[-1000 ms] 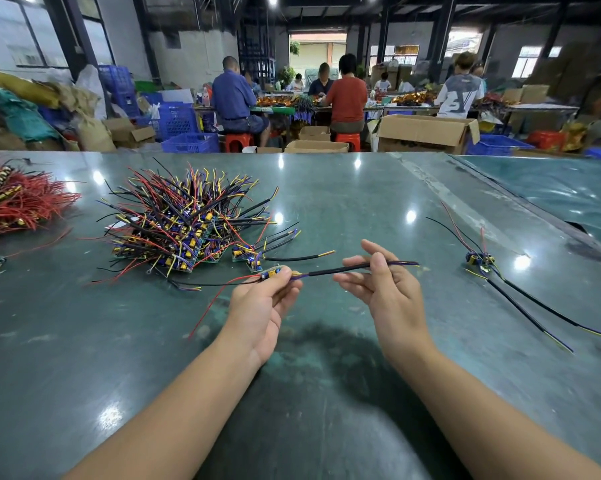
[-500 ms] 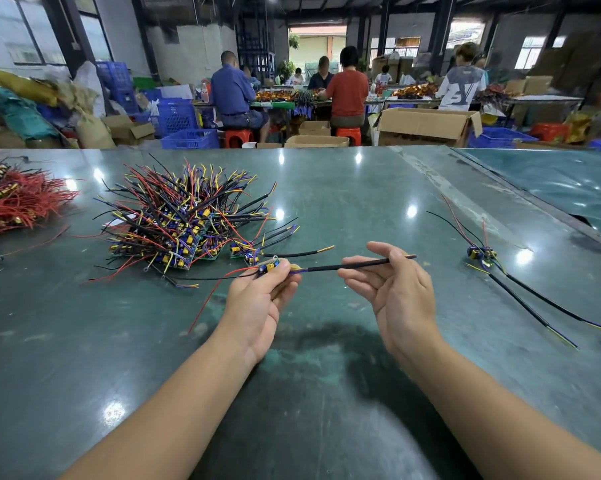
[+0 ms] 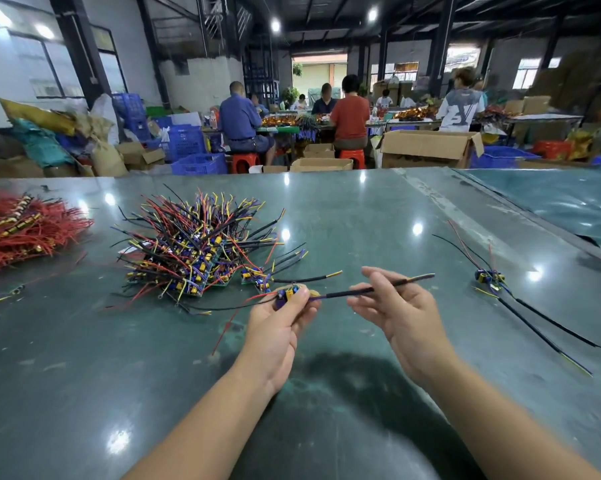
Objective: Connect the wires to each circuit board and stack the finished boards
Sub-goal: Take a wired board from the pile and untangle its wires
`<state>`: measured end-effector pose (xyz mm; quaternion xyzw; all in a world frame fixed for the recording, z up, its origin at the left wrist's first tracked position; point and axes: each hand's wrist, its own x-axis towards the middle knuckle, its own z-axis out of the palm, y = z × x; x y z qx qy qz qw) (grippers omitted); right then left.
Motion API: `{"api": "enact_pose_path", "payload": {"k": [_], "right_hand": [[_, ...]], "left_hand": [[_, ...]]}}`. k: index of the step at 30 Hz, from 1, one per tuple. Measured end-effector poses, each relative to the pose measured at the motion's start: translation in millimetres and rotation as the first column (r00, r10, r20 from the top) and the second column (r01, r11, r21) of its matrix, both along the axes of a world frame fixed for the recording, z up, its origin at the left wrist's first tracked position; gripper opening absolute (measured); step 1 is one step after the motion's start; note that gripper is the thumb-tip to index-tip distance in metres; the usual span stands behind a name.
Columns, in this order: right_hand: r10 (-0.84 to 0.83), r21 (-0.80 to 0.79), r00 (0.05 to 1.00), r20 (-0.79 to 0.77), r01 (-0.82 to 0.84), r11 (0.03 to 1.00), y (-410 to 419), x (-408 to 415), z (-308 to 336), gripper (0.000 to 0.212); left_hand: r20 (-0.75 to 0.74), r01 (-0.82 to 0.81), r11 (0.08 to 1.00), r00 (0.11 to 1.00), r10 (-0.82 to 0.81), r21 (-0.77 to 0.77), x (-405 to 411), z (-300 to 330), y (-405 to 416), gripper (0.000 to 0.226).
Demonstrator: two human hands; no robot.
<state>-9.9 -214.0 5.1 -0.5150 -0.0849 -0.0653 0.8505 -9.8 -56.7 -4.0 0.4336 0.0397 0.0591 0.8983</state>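
Note:
My left hand (image 3: 281, 320) pinches a small circuit board (image 3: 287, 294) with blue and yellow parts just above the green table. A black sleeved wire (image 3: 371, 289) runs from that board to the right, and my right hand (image 3: 394, 306) holds it between thumb and fingers. Thin red and black leads trail from the board to the left and down. A big heap of boards with red, black, yellow and blue wires (image 3: 202, 251) lies left of my hands. One wired board (image 3: 489, 277) with long black leads lies alone at the right.
A bundle of red wires (image 3: 18, 230) lies at the table's far left. A second green table (image 3: 555, 206) adjoins at the right, with a seam between them. Beyond the table edge stand cardboard boxes (image 3: 427, 148), blue crates and several seated people.
Both hands have lifted slightly with the board and wire. My right hand has slid along the black wire, and its fingers have closed more round it.

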Motion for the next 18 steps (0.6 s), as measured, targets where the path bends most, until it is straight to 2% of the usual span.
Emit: {"api": "enact_pose_path", "payload": {"k": [2, 3, 5, 6, 7, 9, 12, 16, 18], "right_hand": [[-0.018, -0.135, 0.998, 0.067, 0.027, 0.991, -2, 0, -5, 0.016], [-0.077, -0.238, 0.987, 0.140, 0.109, 0.965, -4, 1, -7, 0.016], [-0.185, -0.430, 0.924, 0.335, 0.325, 0.842, -5, 1, -12, 0.024], [-0.203, -0.477, 0.895, 0.397, 0.390, 0.788, -3, 0, -13, 0.027], [-0.216, -0.483, 0.887, 0.409, 0.411, 0.773, 0, 0, -13, 0.028], [-0.230, -0.419, 0.920, 0.318, 0.354, 0.837, 5, 0, -14, 0.022], [-0.109, -0.203, 0.990, 0.094, 0.127, 0.971, 7, 1, -11, 0.007], [0.131, -0.006, 0.990, -0.057, -0.132, 0.991, 8, -1, -8, 0.019], [0.236, 0.005, 0.967, -0.091, -0.237, 0.972, 9, -3, -9, 0.020]], "left_hand": [[0.011, -0.006, 1.000, 1.000, 0.006, 0.007, 0, 1, 1, 0.010], [0.012, -0.010, 1.000, 1.000, 0.010, 0.010, 0, 2, 1, 0.010], [0.009, -0.017, 1.000, 1.000, 0.017, 0.004, 0, 4, 1, 0.010], [0.008, -0.025, 1.000, 1.000, 0.025, -0.005, 1, 4, 1, 0.010], [0.011, -0.034, 0.999, 0.999, 0.034, -0.014, 1, 4, 2, 0.011], [0.020, -0.041, 0.999, 0.999, 0.042, -0.022, 2, 5, 4, 0.011], [0.014, -0.025, 0.999, 1.000, 0.026, -0.021, 2, 5, 5, 0.012], [0.025, 0.087, 0.996, 0.996, -0.088, 0.032, -3, 2, -2, 0.015], [0.056, 0.141, 0.985, 0.988, -0.147, 0.095, -5, -1, -5, 0.016]]}}
